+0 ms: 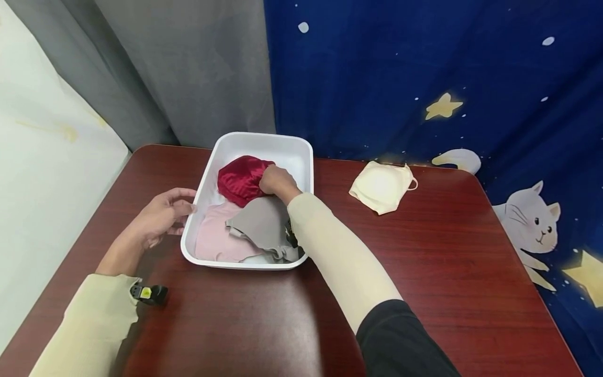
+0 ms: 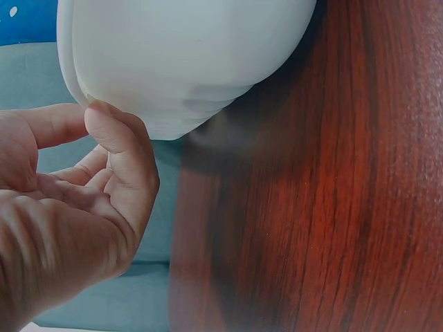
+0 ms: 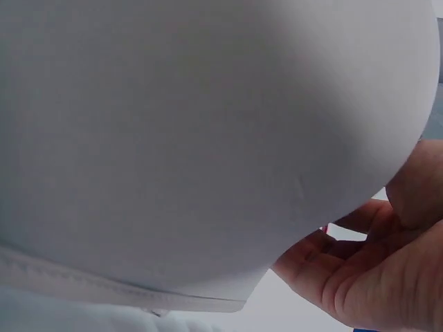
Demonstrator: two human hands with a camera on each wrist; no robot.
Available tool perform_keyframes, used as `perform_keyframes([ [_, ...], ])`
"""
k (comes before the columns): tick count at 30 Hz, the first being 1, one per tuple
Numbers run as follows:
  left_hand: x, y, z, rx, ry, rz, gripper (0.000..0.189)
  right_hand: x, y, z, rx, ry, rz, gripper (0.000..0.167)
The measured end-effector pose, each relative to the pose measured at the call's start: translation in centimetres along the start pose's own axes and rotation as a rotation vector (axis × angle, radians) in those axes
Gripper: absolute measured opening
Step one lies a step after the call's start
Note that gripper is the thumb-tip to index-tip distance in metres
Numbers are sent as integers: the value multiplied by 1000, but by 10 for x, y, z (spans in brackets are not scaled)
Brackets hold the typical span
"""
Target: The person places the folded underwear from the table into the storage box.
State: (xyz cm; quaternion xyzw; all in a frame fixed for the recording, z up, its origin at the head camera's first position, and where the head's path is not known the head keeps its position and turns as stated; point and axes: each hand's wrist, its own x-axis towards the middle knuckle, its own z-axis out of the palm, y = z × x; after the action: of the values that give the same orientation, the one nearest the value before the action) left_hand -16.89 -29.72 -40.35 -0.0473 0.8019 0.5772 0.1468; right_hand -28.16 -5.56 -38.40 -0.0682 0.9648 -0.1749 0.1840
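A white plastic bin stands on the table with folded garments inside. My left hand is at the bin's left rim; in the left wrist view that hand pinches the rim between thumb and finger. Inside the bin my right hand grips the right edge of a red satin garment, its fingertips hidden from above. Nearer me lie a grey bra with a smooth moulded cup and a pink cloth partly under it. In the right wrist view the grey bra covers part of the right hand.
A cream folded garment with a thin loop lies on the table right of the bin. The brown table backs onto a grey curtain and a blue patterned curtain. A white surface borders the left side.
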Motion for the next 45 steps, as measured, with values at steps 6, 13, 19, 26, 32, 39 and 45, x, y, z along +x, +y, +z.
perform_keyframes([
  [6,0,0,0,11,12,2,46,1,0,0,-26,-25,-11,26],
  [13,0,-1,0,-4,2,1,49,9,2,-4,-45,-90,-47,20],
  [19,1,0,0,12,1,-3,51,8,5,-13,33,-78,-60,23],
  [26,0,0,0,31,6,-1,51,0,6,-29,126,19,-45,18],
  [32,0,-1,0,24,2,-2,52,-3,4,-42,157,85,-27,16],
  [39,0,-1,0,26,4,3,50,-10,4,-58,197,121,-35,29],
  [45,-1,-1,0,25,1,6,50,-19,10,-69,233,146,-61,45],
])
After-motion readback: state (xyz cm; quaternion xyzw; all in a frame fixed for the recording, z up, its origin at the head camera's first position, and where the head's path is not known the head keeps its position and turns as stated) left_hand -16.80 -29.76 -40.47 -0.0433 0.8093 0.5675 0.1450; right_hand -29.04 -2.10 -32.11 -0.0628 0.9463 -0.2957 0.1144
